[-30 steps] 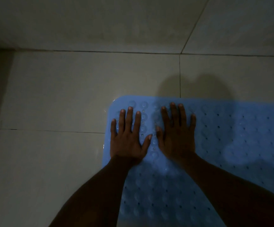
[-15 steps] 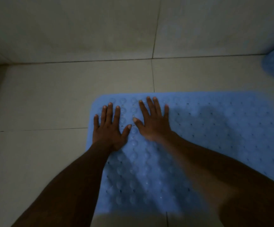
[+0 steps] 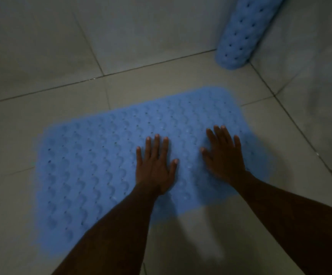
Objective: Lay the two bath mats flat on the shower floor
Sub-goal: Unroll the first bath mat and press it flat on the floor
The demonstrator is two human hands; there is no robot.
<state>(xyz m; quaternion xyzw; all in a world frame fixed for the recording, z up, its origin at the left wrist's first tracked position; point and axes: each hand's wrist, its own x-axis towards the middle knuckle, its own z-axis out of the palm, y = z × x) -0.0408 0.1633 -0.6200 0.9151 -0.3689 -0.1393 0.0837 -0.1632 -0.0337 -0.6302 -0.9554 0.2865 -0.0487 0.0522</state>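
Both the left hand (image 3: 155,167) and right hand (image 3: 223,155) press flat, fingers spread, on the first mat (image 3: 93,165), holding nothing; next, probably unroll the rolled mat (image 3: 240,34) far right.

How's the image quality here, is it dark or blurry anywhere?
Head view: dim light, no glare; the edges of the flat mat are smeared by blur; the rolled mat at top right is soft; the left hand and right hand look dark, fingers distinct.
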